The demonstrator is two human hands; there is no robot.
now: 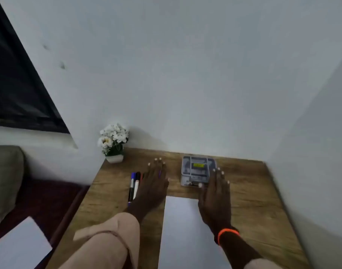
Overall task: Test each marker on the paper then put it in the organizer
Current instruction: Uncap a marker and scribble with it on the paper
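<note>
Several markers (134, 185) lie side by side on the wooden table, left of the paper; a blue-capped and a black-capped one show, and others are hidden under my left hand (152, 183). That hand lies flat with straight fingers over them. A white sheet of paper (180, 226) lies between my arms at the near side. The grey plastic organizer (196, 169) with several compartments stands at the back of the table. My right hand (215, 193) is flat, fingers straight, its fingertips over the organizer's right front corner. Neither hand holds anything.
A small white pot of white flowers (113, 141) stands at the table's (249, 191) back left corner, against the wall. Walls close in at the back and right. Left of the table are a cushion (5, 181) and another white sheet (18, 247) lower down.
</note>
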